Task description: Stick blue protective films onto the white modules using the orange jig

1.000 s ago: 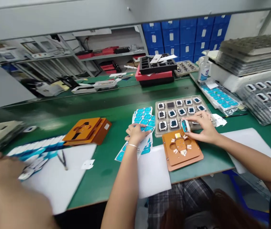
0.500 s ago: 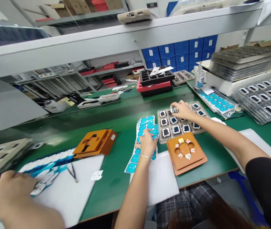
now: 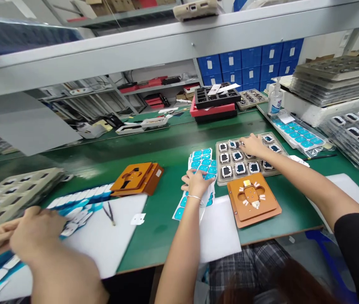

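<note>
My left hand (image 3: 196,184) lies with fingers spread on sheets of blue stickers (image 3: 206,158), just left of a clear plastic tray (image 3: 219,179). The tray holds rows of white-framed parts with dark centres, which look like watch cases (image 3: 240,168). My right hand (image 3: 252,145) reaches over the tray, fingertips closed at its back row beside a seated watch case (image 3: 233,145); what they pinch is hidden. An orange fixture (image 3: 255,200) with a shaped recess and small white tabs sits in front of the tray. A white sheet (image 3: 219,232) lies under the stickers' near end.
At left a co-worker's blurred hands (image 3: 36,232) work over blue-and-white stickers, near a second orange fixture (image 3: 139,179) and tweezers (image 3: 109,213). A pump bottle (image 3: 275,100) and stacked trays (image 3: 356,126) stand at right. A shelf beam (image 3: 166,46) crosses above.
My right hand has moved right along the tray's back row; the case it held now sits in a slot there. My left hand stays on the stickers. The whole view has shifted.
</note>
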Demonstrator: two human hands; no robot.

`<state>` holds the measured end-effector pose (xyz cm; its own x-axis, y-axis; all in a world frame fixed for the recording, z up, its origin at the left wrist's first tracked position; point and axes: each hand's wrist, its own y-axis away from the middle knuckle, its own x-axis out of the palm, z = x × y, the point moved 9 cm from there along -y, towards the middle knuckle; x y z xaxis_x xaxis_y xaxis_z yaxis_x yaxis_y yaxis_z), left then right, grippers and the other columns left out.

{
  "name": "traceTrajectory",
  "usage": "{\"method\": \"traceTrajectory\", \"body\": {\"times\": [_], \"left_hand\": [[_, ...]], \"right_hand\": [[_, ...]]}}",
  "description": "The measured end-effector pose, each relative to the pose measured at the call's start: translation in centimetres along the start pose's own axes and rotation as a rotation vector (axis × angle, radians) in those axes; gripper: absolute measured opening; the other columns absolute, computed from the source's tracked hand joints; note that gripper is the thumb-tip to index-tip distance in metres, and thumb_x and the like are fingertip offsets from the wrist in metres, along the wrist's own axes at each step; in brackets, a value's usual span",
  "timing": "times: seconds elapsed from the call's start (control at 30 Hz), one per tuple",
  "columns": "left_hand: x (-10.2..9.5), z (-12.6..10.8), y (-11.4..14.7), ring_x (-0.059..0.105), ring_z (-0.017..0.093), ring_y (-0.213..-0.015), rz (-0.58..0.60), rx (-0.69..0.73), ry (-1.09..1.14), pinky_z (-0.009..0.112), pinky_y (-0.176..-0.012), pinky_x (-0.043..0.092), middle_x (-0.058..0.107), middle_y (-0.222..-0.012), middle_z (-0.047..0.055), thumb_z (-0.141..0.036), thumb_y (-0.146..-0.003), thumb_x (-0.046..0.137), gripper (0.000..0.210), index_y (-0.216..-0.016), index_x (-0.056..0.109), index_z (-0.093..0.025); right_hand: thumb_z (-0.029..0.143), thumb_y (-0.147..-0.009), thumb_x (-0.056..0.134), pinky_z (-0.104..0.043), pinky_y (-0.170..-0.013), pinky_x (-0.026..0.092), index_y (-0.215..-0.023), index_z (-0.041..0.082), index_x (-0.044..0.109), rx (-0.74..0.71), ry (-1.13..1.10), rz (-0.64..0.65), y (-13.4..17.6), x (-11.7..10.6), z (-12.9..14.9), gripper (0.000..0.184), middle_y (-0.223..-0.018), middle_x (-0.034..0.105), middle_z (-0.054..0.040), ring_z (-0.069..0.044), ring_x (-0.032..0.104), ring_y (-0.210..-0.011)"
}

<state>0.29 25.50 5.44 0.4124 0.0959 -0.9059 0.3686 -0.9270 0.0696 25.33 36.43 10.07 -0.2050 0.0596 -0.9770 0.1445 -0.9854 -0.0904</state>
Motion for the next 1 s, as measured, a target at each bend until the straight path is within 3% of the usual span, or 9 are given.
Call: {"method": "traceTrajectory", "body": {"times": [0.17,0.27,0.37,0.5,0.63,0.7,0.8,0.9,1.0], "left_hand": [[-0.1,-0.4,0.2,0.041,0.037,-0.127,0.002,0.027,0.041,0.051,-0.098,0.035,0.053,-0.129,0.010,-0.034,-0.070,0.077,0.027,-0.089,0.062,-0.024],[-0.1,-1.4,0.6,0.049,0.034,-0.121,-0.012,0.107,0.079,0.053,-0.100,0.033,0.065,-0.109,0.007,-0.024,-0.073,0.073,0.021,-0.087,0.057,-0.023],[-0.7,-2.8,1.4,0.060,0.028,-0.108,-0.052,0.227,0.141,0.051,-0.099,0.036,0.069,-0.098,0.005,-0.013,-0.076,0.066,0.022,-0.093,0.056,-0.022],[-2.5,-5.5,4.3,0.065,0.021,-0.094,-0.099,0.490,0.250,0.040,-0.092,0.044,0.070,-0.096,0.006,-0.016,-0.083,0.057,0.012,-0.094,0.059,-0.021],[-3.6,-8.1,9.3,0.063,0.020,-0.095,-0.074,0.810,0.328,0.041,-0.097,0.039,0.072,-0.092,0.001,-0.017,-0.084,0.055,0.014,-0.081,0.066,-0.024],[-3.8,-9.6,12.3,0.062,0.021,-0.093,-0.072,1.057,0.349,0.044,-0.096,0.035,0.073,-0.091,0.000,-0.018,-0.088,0.055,0.018,-0.085,0.070,-0.027],[-3.3,-10.8,15.4,0.058,0.021,-0.098,-0.060,1.336,0.304,0.044,-0.092,0.031,0.074,-0.097,0.000,-0.017,-0.095,0.051,0.024,-0.099,0.071,-0.029],[-2.2,-11.2,15.8,0.055,0.022,-0.105,0.036,1.368,0.221,0.043,-0.092,0.029,0.074,-0.106,0.001,-0.018,-0.097,0.050,0.024,-0.110,0.068,-0.028],[-2.0,-11.2,15.7,0.054,0.024,-0.108,0.082,1.361,0.160,0.044,-0.094,0.028,0.074,-0.107,0.002,-0.028,-0.098,0.053,0.026,-0.122,0.062,-0.027]], "right_hand": [[0.037,-0.091,0.065,-0.055,-0.105,0.038,-0.109,0.016,0.065,0.122,-0.186,-0.015,-0.1,0.1,-1.4,0.027,-0.115,0.064,-0.0078,-0.028,0.054,-0.120],[0.030,-0.089,0.065,-0.050,-0.099,0.042,-0.107,0.016,0.064,0.129,-0.358,-0.049,-0.1,-0.1,-1.9,0.023,-0.102,0.066,-0.0055,-0.025,0.059,-0.107],[0.022,-0.085,0.060,-0.039,-0.086,0.047,-0.107,0.019,0.063,0.062,-0.567,-0.095,0.5,-1.1,-1.8,0.023,-0.091,0.066,-0.0030,-0.022,0.061,-0.094],[0.023,-0.080,0.055,-0.029,-0.071,0.048,-0.112,0.022,0.063,-0.086,-0.849,-0.089,4.1,-3.1,-1.3,0.033,-0.088,0.065,-0.0027,-0.019,0.060,-0.085],[0.032,-0.075,0.061,-0.028,-0.060,0.048,-0.108,0.020,0.067,-0.111,-1.065,0.064,10.4,-3.3,-2.5,0.035,-0.077,0.061,-0.0004,-0.013,0.056,-0.065],[0.034,-0.071,0.069,-0.027,-0.057,0.046,-0.096,0.018,0.071,-0.091,-1.272,0.297,13.5,-2.1,-2.5,0.030,-0.073,0.061,0.0000,-0.011,0.055,-0.060],[0.030,-0.071,0.073,-0.024,-0.056,0.045,-0.088,0.017,0.071,-0.098,-1.341,0.530,16.6,-1.4,-1.9,0.021,-0.076,0.065,-0.0005,-0.010,0.058,-0.062],[0.028,-0.079,0.069,-0.024,-0.060,0.047,-0.091,0.017,0.069,-0.192,-1.246,0.594,17.3,-1.5,-1.2,0.016,-0.084,0.067,-0.0013,-0.010,0.061,-0.067],[0.030,-0.085,0.064,-0.026,-0.064,0.049,-0.100,0.019,0.066,-0.315,-1.108,0.558,17.2,-1.9,-0.9,0.019,-0.093,0.066,-0.0028,-0.010,0.061,-0.070]]}}
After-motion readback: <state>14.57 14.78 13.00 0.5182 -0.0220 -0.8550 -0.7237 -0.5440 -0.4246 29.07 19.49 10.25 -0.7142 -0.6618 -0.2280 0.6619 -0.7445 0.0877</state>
